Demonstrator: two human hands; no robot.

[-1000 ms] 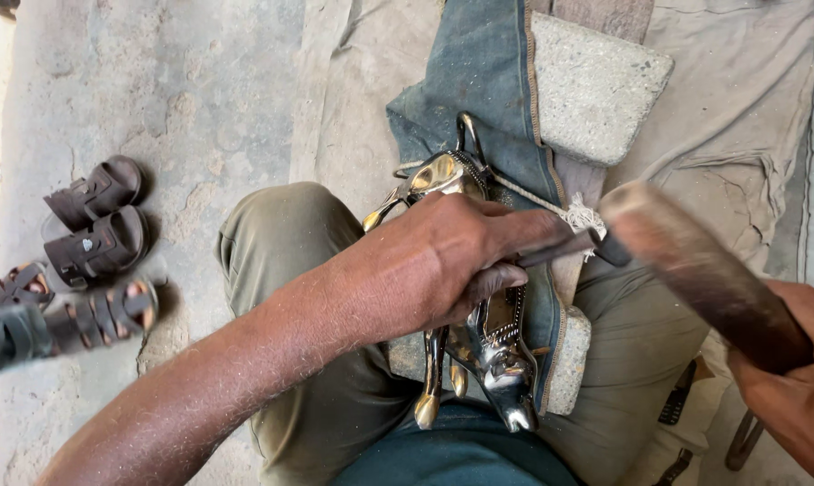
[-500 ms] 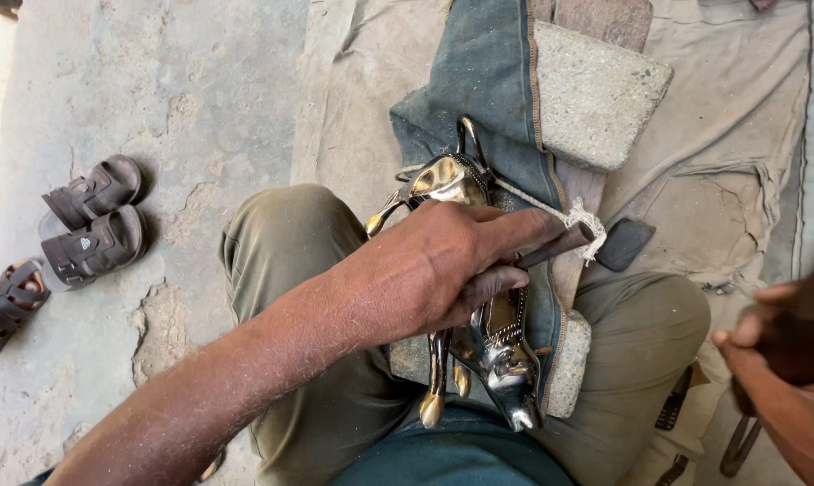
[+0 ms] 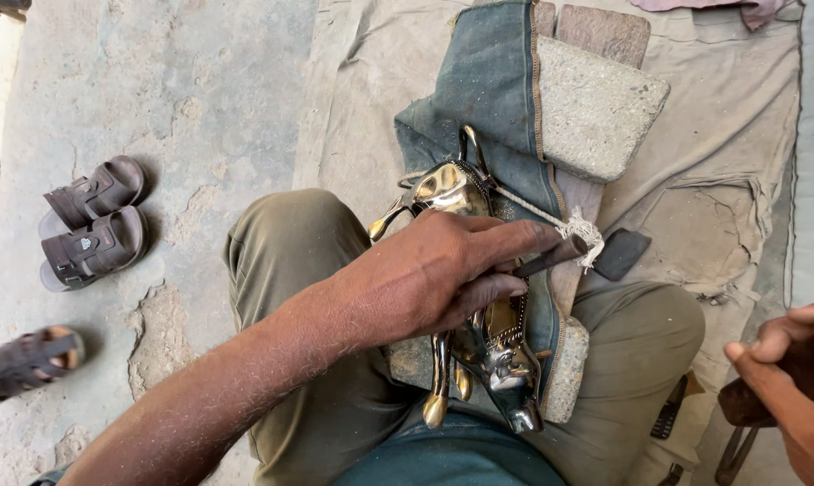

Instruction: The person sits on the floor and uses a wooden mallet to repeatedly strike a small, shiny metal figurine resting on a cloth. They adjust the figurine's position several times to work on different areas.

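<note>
Both hands are busy: the left hand (image 3: pixel 434 274) is closed around a dark metal punch (image 3: pixel 551 256), thumb and fingers pinching its shaft so that the tip pokes out to the right, while the right hand (image 3: pixel 799 387), at the lower right edge, is curled around a dark handle (image 3: pixel 740 405) whose far end runs out of view.

Under the left hand lies a shiny metal figurine (image 3: pixel 488 333), brass-coloured with silvery highlights, shaped like an animal with slim curved legs and beaded trim along its body. Its polished surface mirrors the light. One rounded end shows above the knuckles and the other end points down toward the person's lap, so the left palm covers its middle. The right hand is well apart from it, off to the right.

Beneath the figurine is a strip of blue denim cloth (image 3: pixel 488 99) laid over a rough stone block (image 3: pixel 596 108). A frayed white cord (image 3: pixel 574 225) crosses the cloth just beside the punch tip. Olive trousers (image 3: pixel 290 261) frame the piece on both sides. Dark sandals (image 3: pixel 92 225) sit on the cracked concrete floor (image 3: pixel 182 81) to the left.
</note>
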